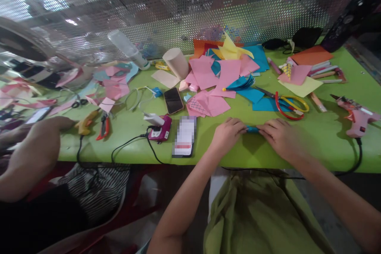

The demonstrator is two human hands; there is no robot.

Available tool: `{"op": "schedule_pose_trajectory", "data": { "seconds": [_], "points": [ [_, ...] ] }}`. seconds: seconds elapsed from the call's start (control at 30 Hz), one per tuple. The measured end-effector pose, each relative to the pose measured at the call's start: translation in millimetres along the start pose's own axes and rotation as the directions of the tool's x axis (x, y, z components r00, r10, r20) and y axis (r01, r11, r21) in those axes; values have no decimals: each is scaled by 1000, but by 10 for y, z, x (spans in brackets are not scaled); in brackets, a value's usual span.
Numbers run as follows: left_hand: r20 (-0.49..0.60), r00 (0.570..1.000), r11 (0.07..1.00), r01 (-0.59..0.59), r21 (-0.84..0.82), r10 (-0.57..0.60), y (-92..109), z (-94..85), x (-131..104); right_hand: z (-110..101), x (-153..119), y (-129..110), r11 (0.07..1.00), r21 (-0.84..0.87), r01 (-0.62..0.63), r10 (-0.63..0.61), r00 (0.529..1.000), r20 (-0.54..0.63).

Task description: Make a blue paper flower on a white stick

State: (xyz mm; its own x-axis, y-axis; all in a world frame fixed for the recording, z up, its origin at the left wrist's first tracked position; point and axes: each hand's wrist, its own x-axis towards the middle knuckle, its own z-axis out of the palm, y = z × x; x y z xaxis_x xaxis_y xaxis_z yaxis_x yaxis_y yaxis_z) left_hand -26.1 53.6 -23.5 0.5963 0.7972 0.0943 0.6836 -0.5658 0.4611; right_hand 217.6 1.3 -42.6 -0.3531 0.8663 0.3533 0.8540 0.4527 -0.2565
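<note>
Between my two hands, low over the green table, is a small rolled or folded piece of blue paper [252,129]. My left hand [228,133] pinches its left end with closed fingers. At the other end, my right hand [276,137] grips it the same way. The fingertips hide both ends of the paper. Just beyond my right hand lie scissors [290,105] with red and yellow handles, partly over blue paper sheets [269,104]. A blue paper piece with fringed strips [241,83] and a yellow tip rests behind my hands.
A phone [184,137] lies left of my left hand, near a purple power adapter [160,129] with cords. A pink glue gun [355,117] sits at the right. Pink sheets [204,71] pile up behind. At the left, another person's arm [35,151] reaches towards a yellow glue gun [87,123].
</note>
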Motion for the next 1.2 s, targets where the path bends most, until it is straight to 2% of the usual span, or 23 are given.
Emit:
{"op": "schedule_pose_trajectory", "data": {
  "seconds": [0.1, 0.3, 0.43, 0.63, 0.83, 0.97, 1.07, 1.2],
  "points": [
    [-20, 1000, 1000, 9, 15, -8, 8, 5, -25, -6, 15, 14, 1000, 10, -3, 3, 1000, -2],
    [62, 998, 990, -11, 138, 3, 91, -28, -31, -19, 48, 43, 999, 38, 12, -13, 1000, 23],
    [59, 998, 983, 15, 185, -26, 137, -14, 8, -16, 34, 34, 1000, -3, 16, -16, 1000, 20],
    [54, 997, 988, 52, 147, -61, 139, -23, 56, 12, 5, 25, 1000, 7, 7, -7, 1000, -23],
    [62, 995, 995, 73, 72, -78, 144, -55, 84, 22, 73, 73, 997, 77, -5, 3, 1000, 18],
    [52, 998, 993, 40, 111, -46, 148, -44, 60, 10, 125, 100, 997, 74, -29, 25, 998, 59],
    [24, 999, 987, -34, 157, 31, 141, -22, 45, 7, 142, 110, 996, 75, -42, 37, 997, 71],
    [59, 995, 976, -88, 198, 77, 130, 8, 79, 13, 159, 131, 997, 71, -29, 25, 998, 57]
  ]
}}
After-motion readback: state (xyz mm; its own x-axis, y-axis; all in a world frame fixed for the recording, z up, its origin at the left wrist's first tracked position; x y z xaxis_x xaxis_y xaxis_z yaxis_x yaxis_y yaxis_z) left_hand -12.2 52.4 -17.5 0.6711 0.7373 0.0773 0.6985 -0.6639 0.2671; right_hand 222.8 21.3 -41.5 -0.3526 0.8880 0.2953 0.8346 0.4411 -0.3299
